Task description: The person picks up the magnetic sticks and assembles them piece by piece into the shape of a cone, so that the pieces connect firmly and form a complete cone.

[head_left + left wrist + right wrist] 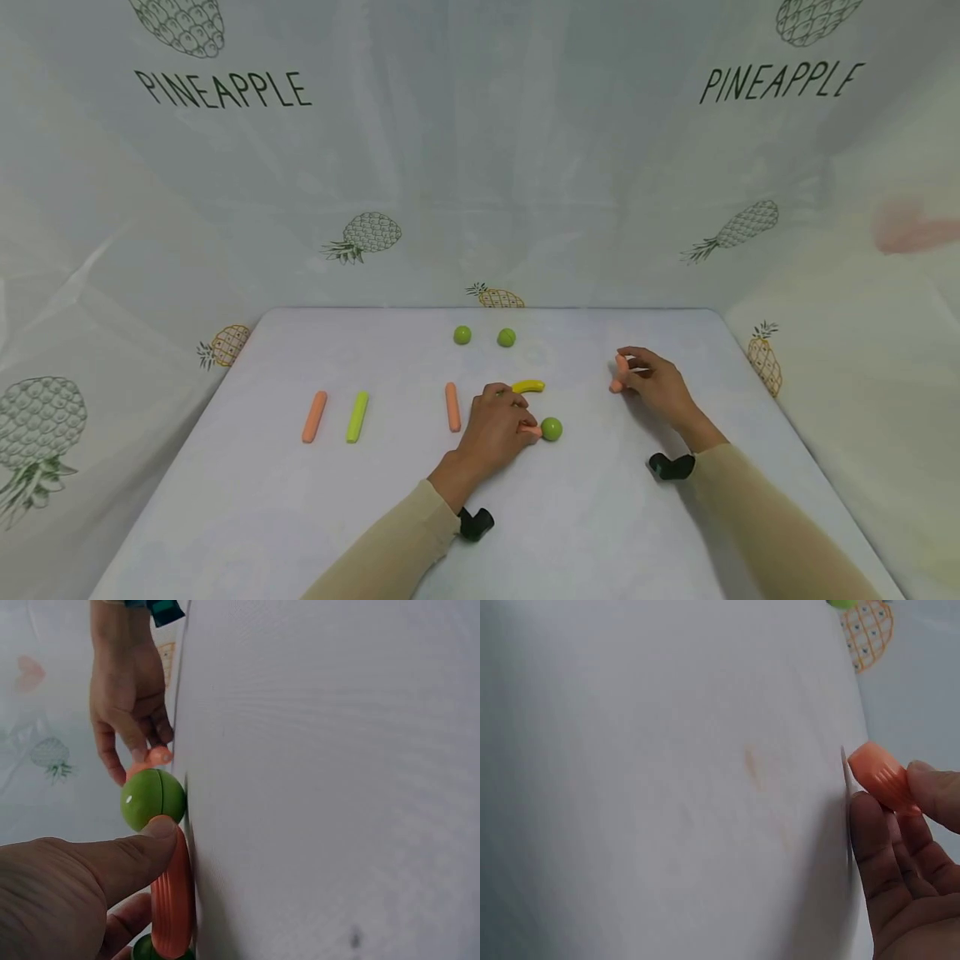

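My left hand [493, 427] pinches an orange ridged stick [174, 896] low over the table, its thumb on the near end. Beside the tip of that stick sits a green ball [551, 429] with a seam round it. A yellow toy banana [528, 386] lies just beyond the left fingers, which partly cover it. Off to the right, my right hand [658, 387] holds another orange stick [883, 776] between thumb and fingers at the table surface.
Left of the hands, an orange stick [453, 407], a yellow-green stick [357, 417] and a further orange stick [314, 417] lie apart on the white table [247, 508]. Two green balls, one left [462, 335] and one right [506, 337], are near the back edge. A pineapple-print curtain [480, 150] surrounds the table.
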Demonstrator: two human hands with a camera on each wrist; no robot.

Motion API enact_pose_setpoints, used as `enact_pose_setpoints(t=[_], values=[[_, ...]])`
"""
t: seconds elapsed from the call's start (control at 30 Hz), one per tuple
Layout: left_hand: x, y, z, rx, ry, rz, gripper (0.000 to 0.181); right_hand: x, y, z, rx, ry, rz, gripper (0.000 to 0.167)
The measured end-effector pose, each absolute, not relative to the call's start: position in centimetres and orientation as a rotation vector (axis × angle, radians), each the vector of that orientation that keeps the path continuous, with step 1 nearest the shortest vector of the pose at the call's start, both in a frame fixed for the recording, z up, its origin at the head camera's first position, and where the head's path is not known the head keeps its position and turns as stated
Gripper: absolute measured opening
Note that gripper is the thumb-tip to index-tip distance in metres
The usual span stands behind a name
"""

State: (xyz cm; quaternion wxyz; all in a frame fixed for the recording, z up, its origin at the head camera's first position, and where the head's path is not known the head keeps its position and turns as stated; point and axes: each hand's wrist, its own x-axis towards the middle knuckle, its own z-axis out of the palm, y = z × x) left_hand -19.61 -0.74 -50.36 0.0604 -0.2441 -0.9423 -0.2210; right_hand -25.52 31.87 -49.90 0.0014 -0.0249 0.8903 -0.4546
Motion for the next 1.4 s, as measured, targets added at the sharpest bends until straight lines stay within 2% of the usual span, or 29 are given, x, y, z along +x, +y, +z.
enact_pose_setpoints(t=[0.23, 0.7, 1.1, 1.4], values=[[-19.4, -0.7, -50.4, -0.729, -2.847, -0.686, 0.015, -24.3, 30.1, -49.5, -0.099, 2.685, -1.564, 0.053], [-19.3, -0.5, -50.5, -0.699, -2.850, -0.623, 0.015, -22.6, 25.4, -49.7, 0.055, 2.433, -1.718, 0.055], [-18.9, -0.2, -50.2, -0.680, -2.837, -0.612, 0.015, -21.5, 22.4, -49.4, 0.038, 2.288, -1.779, 0.053], [-18.3, 0.2, -50.2, -0.632, -2.810, -0.535, 0.014, -21.3, 21.4, -49.5, 0.101, 2.390, -1.728, 0.045]])
